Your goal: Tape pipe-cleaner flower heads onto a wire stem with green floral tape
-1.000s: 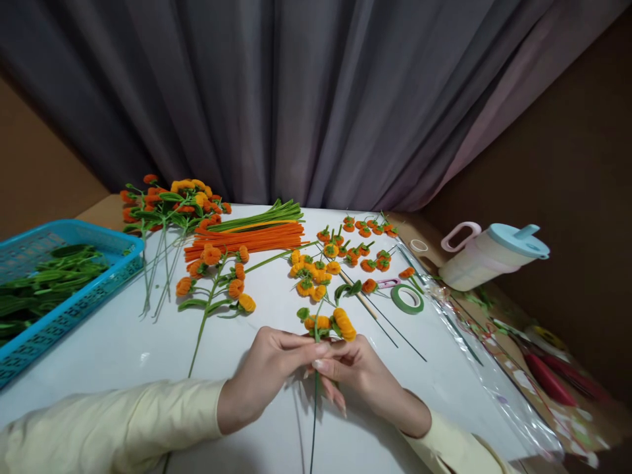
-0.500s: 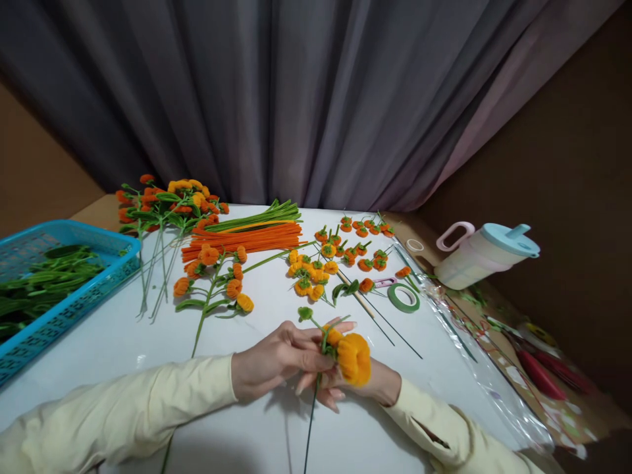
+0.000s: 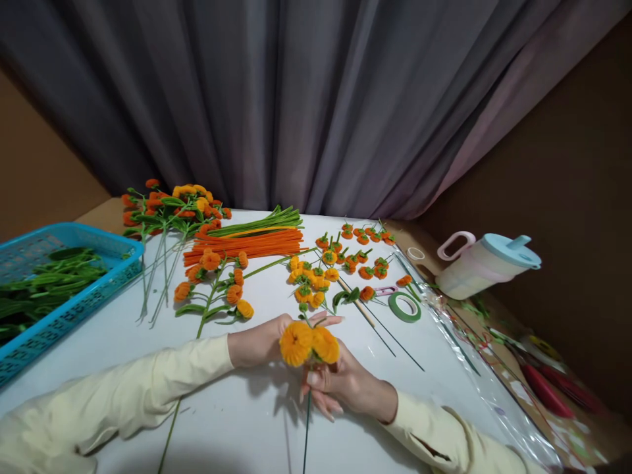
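My right hand point(image 3: 348, 383) pinches a dark green stem point(image 3: 307, 428) between thumb and fingers, just below the blooms. At the top of this stem are two fuzzy yellow-orange pipe-cleaner flowers point(image 3: 297, 343), with a small green bud point(image 3: 303, 307) behind them. My left hand point(image 3: 270, 339) is close behind the blooms, which cover its thumb and palm. Some of its fingers reach out stretched above the flowers, but whether it grips the stem is hidden. A finished-looking orange flower spray with leaves point(image 3: 211, 299) lies beyond my left forearm.
A blue basket point(image 3: 129, 260) of green leaves stands left. Orange pipe cleaners point(image 3: 247, 245), loose yellow flowers point(image 3: 309, 280), orange flowers point(image 3: 365, 271) and green tape point(image 3: 405, 307) lie across the white table. A tumbler point(image 3: 484, 266) and red-handled tool point(image 3: 546, 392) are right.
The held flowers have turned and moved left, so both blooms face me. The left hand has slipped behind them; the right thumb now shows in front on the stem.
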`<state>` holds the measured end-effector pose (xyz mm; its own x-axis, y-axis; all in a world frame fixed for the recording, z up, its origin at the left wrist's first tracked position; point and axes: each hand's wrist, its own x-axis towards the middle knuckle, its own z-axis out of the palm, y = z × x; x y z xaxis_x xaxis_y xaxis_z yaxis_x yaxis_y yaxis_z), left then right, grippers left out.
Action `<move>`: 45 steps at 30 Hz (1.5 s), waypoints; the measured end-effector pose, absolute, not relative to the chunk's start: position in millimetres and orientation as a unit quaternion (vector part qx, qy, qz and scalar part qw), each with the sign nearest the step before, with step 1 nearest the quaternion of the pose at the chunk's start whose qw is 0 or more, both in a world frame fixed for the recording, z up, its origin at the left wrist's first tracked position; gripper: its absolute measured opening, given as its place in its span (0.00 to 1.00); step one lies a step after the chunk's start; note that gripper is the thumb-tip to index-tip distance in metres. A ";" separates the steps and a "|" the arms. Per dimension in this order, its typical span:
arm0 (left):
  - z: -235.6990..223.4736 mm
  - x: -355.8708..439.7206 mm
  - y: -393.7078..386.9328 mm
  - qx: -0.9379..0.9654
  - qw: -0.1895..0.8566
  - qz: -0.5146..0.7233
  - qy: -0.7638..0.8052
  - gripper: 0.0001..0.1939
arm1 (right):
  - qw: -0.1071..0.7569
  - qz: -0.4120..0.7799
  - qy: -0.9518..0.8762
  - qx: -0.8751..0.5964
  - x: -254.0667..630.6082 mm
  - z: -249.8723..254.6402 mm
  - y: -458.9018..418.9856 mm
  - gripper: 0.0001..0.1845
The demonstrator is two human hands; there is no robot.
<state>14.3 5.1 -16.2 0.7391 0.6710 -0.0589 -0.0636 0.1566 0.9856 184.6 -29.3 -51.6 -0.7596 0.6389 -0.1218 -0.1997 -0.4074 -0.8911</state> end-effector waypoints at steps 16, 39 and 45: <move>25.3 -5.1 21.1 0.700 0.572 0.213 0.371 0.17 | 0.266 0.817 -0.455 -0.236 188.1 -67.2 -23.3 0.19; 30.8 -1.5 2.1 0.742 0.443 0.269 0.426 0.12 | 0.328 0.751 -0.489 -0.298 181.9 -55.9 -37.5 0.21; 21.9 0.9 11.1 0.674 0.527 0.264 0.445 0.14 | 0.327 0.738 -0.494 -0.323 181.1 -53.2 -39.5 0.21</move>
<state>0.9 11.1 21.9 0.4643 0.8785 -0.1127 0.3209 -0.0482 0.9459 181.1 -39.5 -53.2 -0.5772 0.8021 -0.1534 -0.1635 -0.2976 -0.9406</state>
